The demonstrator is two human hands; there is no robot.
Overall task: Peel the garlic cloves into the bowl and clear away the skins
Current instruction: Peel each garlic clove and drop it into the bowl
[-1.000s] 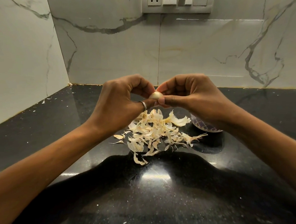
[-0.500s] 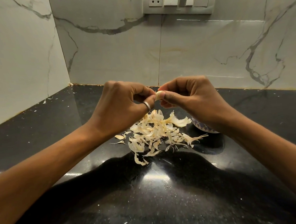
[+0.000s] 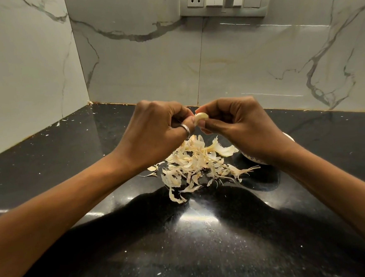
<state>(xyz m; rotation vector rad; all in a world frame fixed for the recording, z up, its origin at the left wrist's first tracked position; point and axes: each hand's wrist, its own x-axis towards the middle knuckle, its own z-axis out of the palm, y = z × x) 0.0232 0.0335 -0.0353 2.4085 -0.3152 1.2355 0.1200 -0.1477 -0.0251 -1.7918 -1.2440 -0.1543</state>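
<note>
One garlic clove (image 3: 201, 116), pinched by the left hand (image 3: 155, 131) and right hand (image 3: 239, 123) over the counter (image 3: 71, 167).
Nearest on the black stone lies a pile of papery skins (image 3: 196, 161); just right of it the right wrist hides most of the bowl (image 3: 253, 159), its contents out of sight. Above the pile each grip is closed on the pale, curved clove. A switch panel (image 3: 223, 0) sits on the far wall.

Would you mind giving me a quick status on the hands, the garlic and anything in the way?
Left hand and right hand both pinching one garlic clove. Skins heaped on counter beneath, not yet cleared. Bowl mostly hidden behind right wrist.
</note>
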